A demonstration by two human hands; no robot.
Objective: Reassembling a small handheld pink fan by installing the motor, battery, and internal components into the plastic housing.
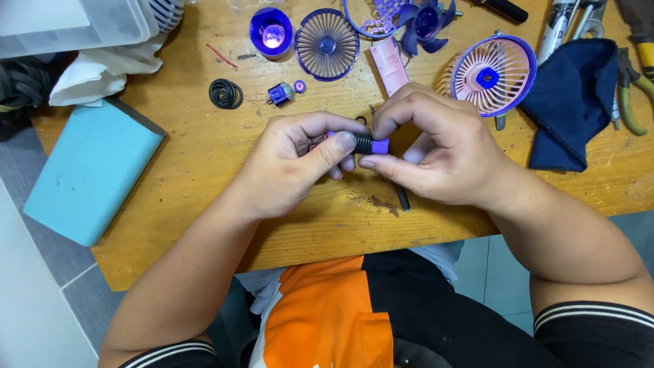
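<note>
purple plastic small part with a black ribbed ring (368, 143) sits pinched between both hands above the middle of the worn wooden table (204, 157). the left hand (293, 163) grasps its left end, thumb laid across the ring; the right hand (436, 146) grips the right end with thumb and forefinger. behind them lie a coil of black rubber rings (225, 93), a small purple motor (281, 94), a round purple fan grille (328, 44) and a pink fan head with purple rim (494, 75). a dark blue cloth (572, 95) is at the right.

small purple part (379, 144) – black ribbed ring around it | horizontal | pinched above wooden table (204, 157)
</note>
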